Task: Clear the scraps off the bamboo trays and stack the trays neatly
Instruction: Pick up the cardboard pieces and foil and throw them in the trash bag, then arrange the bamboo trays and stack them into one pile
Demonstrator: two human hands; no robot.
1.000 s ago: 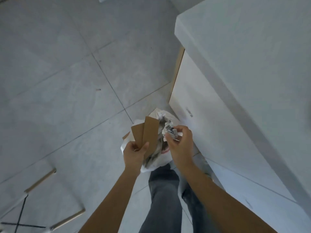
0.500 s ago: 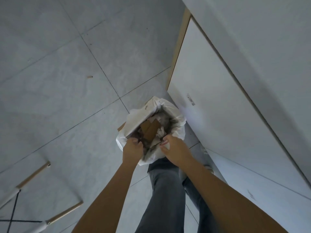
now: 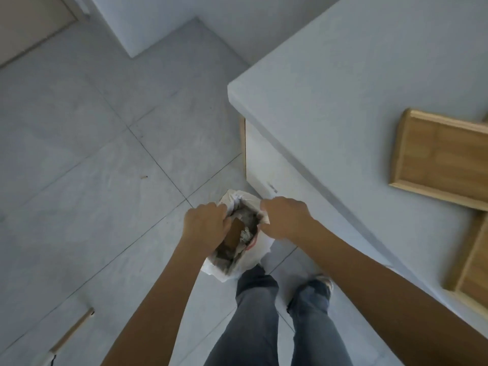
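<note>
A white plastic rubbish bag (image 3: 250, 262) hangs over the floor beside the counter. My left hand (image 3: 206, 223) grips its left rim and my right hand (image 3: 286, 216) grips its right rim, holding its mouth apart. Inside lie brown cardboard scraps (image 3: 233, 235) and crumpled paper (image 3: 246, 235). One bamboo tray (image 3: 438, 157) lies flat on the grey counter (image 3: 343, 96) at the right. A second bamboo tray (image 3: 472, 260) lies just below it, cut off by the frame edge. Both trays look bare where visible.
The counter's corner (image 3: 232, 93) juts out just above the bag, with a white cabinet door (image 3: 266, 165) under it. My legs (image 3: 264, 313) stand right below the bag. A wooden chair leg (image 3: 72, 330) crosses the tiled floor at lower left.
The cardboard and crumpled paper left my hands and dropped into the bag. Both hands then took hold of the bag's rim. My view has lifted, bringing the counter top and trays into sight.
</note>
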